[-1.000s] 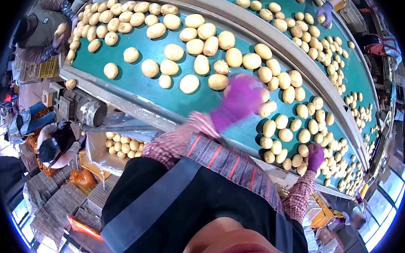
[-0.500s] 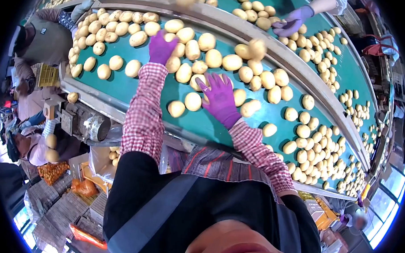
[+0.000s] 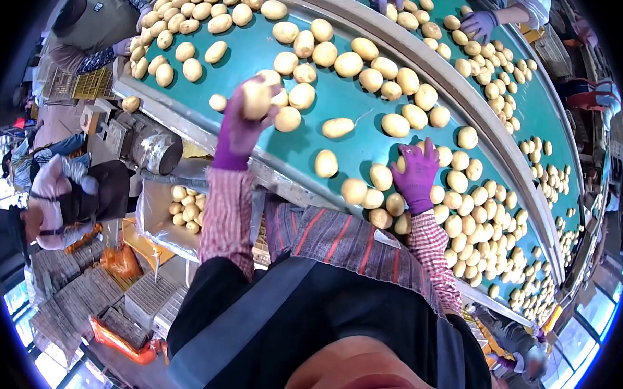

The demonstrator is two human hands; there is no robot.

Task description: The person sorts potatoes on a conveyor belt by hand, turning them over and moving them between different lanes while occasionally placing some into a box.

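Note:
My left hand [image 3: 242, 127], in a purple glove, is raised over the near edge of the belt with its fingers around a potato [image 3: 258, 100]; both are slightly blurred. Farther right, my right hand [image 3: 416, 176], gloved in the same purple, rests palm down among potatoes [image 3: 456, 180], its fingers apart and touching some of them. What lies beneath that palm is hidden. Between my hands, loose potatoes lie on the green belt [image 3: 292, 144], one of them with a thin sprout [image 3: 338, 127].
A metal rail [image 3: 379, 29] divides this belt from a second one, where another person's gloved hand [image 3: 479, 25] touches potatoes. At the left, another person [image 3: 98, 26] leans over the belt. A lined box of potatoes [image 3: 186, 209] and a motor [image 3: 155, 148] stand below the near edge.
My left hand has come back toward me off the belt and now holds a potato. My right hand has slid to the right along the belt. The potatoes between them have shifted.

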